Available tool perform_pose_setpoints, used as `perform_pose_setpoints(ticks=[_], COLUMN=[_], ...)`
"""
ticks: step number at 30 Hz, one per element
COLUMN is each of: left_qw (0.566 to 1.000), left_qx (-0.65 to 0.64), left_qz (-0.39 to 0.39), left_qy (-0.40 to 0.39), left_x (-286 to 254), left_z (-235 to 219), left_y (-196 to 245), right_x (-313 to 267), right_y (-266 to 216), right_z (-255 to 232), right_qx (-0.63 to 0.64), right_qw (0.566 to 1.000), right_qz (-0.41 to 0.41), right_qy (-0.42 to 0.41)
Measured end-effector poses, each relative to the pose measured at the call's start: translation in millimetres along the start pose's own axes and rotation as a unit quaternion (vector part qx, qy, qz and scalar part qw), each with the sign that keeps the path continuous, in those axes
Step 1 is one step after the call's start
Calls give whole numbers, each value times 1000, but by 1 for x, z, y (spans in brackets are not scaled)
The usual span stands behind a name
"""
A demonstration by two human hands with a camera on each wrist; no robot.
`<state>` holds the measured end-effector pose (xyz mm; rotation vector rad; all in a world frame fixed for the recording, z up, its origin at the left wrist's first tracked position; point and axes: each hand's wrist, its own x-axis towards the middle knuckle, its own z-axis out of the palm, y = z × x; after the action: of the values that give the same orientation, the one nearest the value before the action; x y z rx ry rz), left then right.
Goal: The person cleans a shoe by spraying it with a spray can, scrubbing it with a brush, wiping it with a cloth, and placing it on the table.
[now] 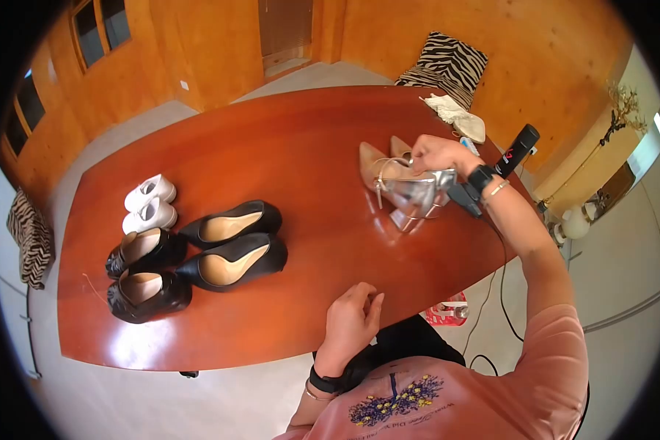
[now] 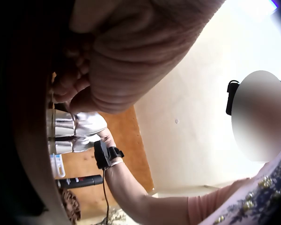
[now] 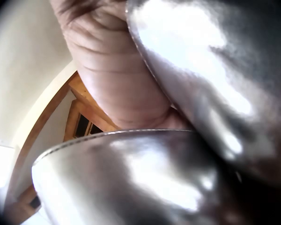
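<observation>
While our right hand [image 1: 434,154] grips the silver heels [image 1: 411,192] by their backs, they sit low over the desk [image 1: 301,147], their toes touching it. Nearer us than the heels, our left hand [image 1: 352,319] rests on the desk edge, fingers loosely curled and holding nothing. Left of the heels stand black pumps [image 1: 231,246], black boots [image 1: 143,275] and white sneakers [image 1: 150,204].

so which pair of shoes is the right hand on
The silver metallic heels at the table's right side; the right hand grips them, while the black pumps, black boots and white sneakers sit untouched.
</observation>
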<state>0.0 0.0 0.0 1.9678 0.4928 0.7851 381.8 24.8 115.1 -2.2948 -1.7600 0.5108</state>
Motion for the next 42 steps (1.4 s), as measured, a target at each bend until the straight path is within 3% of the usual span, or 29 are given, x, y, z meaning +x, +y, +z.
perform_pose_setpoints(ticks=[2,4,6,11,13,14,16,18,19,20,22,23,24,26,29,30,32,33,36,40,42], left_qw=[1000,1000,1000,997,995,993,989,993,988,987,984,969,970,938,909,908,828,817,791,817,852], left_qx=[-13,-4,5,8,20,11,10,46,73,75,142,164,165,211,285,290,499,525,556,550,501], left_qz=[-22,-16,-7,-73,-94,-113,-141,-105,-130,-139,52,52,47,122,177,179,137,111,134,50,37], left_qy=[2,7,15,28,36,39,50,21,-27,-23,-89,-177,-171,-245,-248,-246,-217,-211,-217,-167,-146], left_x=[-1,1,5,5,4,4,3,10,16,22,35,43,52,72,105,111,125,128,124,117,117], left_z=[2,2,3,4,1,0,-3,-2,-6,-3,5,7,13,32,54,57,62,61,50,42,37], left_y=[-1,0,2,6,2,-1,-1,4,17,19,23,33,42,55,51,48,43,42,32,25,40], right_x=[18,38,51,52,38,34,19,-23,-40,-51,-70,-75,-79,-81,-73,-69,-67,-66,-61,-74,-75], right_y=[-9,-21,-38,-52,-45,-34,-3,4,11,23,37,36,35,33,35,34,32,32,34,18,12], right_z=[4,5,6,-5,-16,-21,-19,-21,-19,-11,5,12,17,22,34,39,50,57,68,60,62], right_qx=[-6,38,31,0,182,195,264,290,256,256,290,290,342,394,441,415,386,343,364,230,169], right_qw=[1000,996,996,992,981,979,934,921,936,939,940,941,920,894,876,889,904,919,902,920,928], right_qz=[-5,3,-8,-65,-54,-55,-158,-125,-107,-89,-56,-59,-81,-106,-138,-135,-144,-149,-168,-186,-178], right_qy=[10,-80,-86,-104,-40,18,180,227,217,211,173,165,175,184,138,138,112,128,160,259,281])
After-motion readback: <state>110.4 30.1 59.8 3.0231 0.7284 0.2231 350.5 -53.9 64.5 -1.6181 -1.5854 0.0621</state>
